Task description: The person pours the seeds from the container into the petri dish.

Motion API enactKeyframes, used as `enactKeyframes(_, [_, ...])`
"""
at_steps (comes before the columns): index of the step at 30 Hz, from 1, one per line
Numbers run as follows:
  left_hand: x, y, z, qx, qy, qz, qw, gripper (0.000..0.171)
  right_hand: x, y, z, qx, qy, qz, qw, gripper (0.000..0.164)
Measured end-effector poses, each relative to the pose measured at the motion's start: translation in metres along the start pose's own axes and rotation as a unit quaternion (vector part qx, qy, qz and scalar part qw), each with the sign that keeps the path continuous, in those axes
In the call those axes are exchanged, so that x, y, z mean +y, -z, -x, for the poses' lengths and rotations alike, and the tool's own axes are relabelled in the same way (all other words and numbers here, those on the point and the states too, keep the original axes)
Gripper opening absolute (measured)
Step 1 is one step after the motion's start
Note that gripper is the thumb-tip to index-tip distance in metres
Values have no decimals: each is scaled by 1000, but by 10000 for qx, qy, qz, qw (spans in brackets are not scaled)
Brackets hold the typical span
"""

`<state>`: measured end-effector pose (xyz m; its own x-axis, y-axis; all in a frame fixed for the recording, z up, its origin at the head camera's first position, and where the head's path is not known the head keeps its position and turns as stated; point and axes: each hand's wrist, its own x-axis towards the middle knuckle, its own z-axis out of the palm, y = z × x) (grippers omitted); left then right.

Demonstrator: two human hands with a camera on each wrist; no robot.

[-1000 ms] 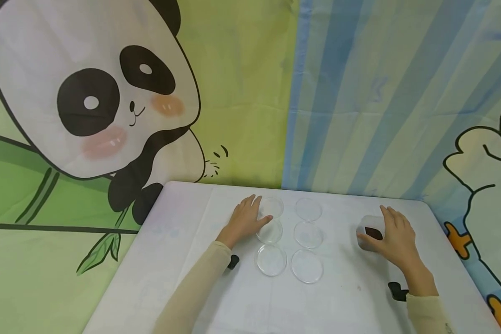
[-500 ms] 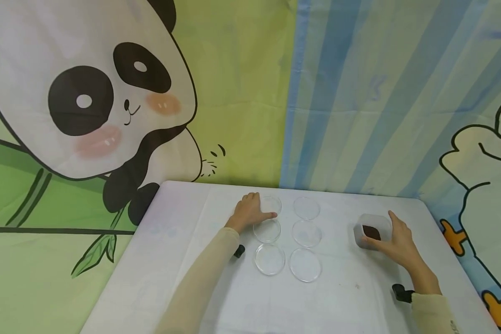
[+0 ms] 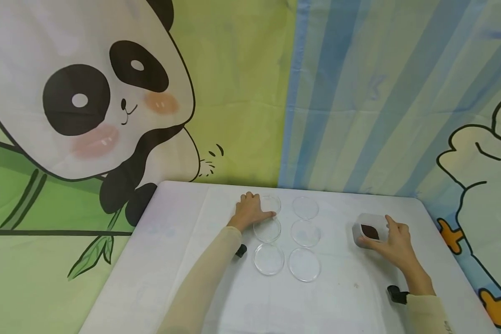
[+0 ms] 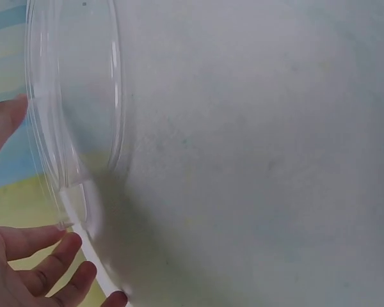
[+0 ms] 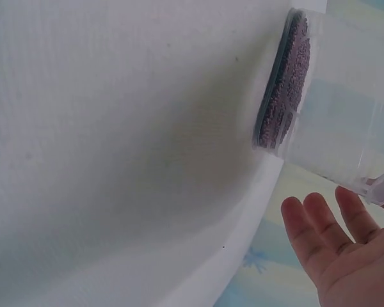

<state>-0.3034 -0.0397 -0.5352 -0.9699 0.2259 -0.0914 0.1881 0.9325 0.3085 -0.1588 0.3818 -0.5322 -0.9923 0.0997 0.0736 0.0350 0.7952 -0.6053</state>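
Observation:
Several clear round petri dishes lie in two columns on the white table. My left hand is at the back left petri dish; thumb and index finger span its rim, as the left wrist view shows with the dish between them. The other left fingers are spread off the rim. On the right, my right hand holds a clear square-looking plastic container near its top edge between thumb and index finger. Dark reddish-brown grains fill the container's bottom; its remaining fingers stay spread beside the wall.
Two more petri dishes sit in front of the left hand, the nearest closest to me. The right column includes a front dish. Black wrist devices hang under the forearms. A printed cloth stands behind the table.
My left hand has lowered onto the back left dish, its fingers closing around the rim. My right fingers have closed onto the container's edge. The view has shifted slightly.

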Motion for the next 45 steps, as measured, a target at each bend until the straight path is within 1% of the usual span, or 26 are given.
enactKeyframes(4, [-1, -1, -1, 2, 74, 74, 9999, 88, 0, -3, 0, 101, 81, 40, 9999, 123])
enactKeyframes(7, [-2, -1, -2, 11, 113, 144, 9998, 86, -1, -5, -1, 149, 117, -61, 9998, 122])
enactKeyframes(12, [-4, 1, -2, 98, 138, 215, 9996, 87, -5, -9, -3, 188, -59, -204, 9996, 123])
enactKeyframes(15, [-8, 2, -2, 148, 84, 228, 9996, 87, -6, -10, -4, 286, -45, -224, 9993, 120])
enactKeyframes(19, [-12, 2, 0, 180, -42, 324, 9993, 89, -6, -10, -5, 531, 142, -371, 9978, 115])
enactKeyframes(24, [-16, 2, 0, 135, -144, 458, 9988, 94, -7, -13, -7, 808, 246, -656, 9943, 111])
enactKeyframes(28, [-19, 1, -1, 110, -203, 478, 9986, 92, -11, -18, -14, 989, 362, -917, 9902, 108])
enactKeyframes(30, [-20, 0, -1, 104, -242, 504, 9984, 91, -17, -21, -18, 1001, 458, -1006, 9888, 105])
enactKeyframes(33, [-22, 0, -1, 113, -312, 642, 9974, 88, -29, -25, -25, 978, 718, -1056, 9870, 104])
enactKeyframes(39, [-27, -2, 1, 126, -311, 862, 9957, 85, -61, -36, -47, 831, 1252, -1243, 9808, 106])
enactKeyframes(42, [-29, -4, 1, 119, -287, 879, 9956, 85, -76, -41, -58, 660, 1426, -1207, 9802, 106])
enactKeyframes(45, [-30, -5, 0, 96, -314, 895, 9954, 85, -87, -46, -67, 499, 1545, -1021, 9814, 105])
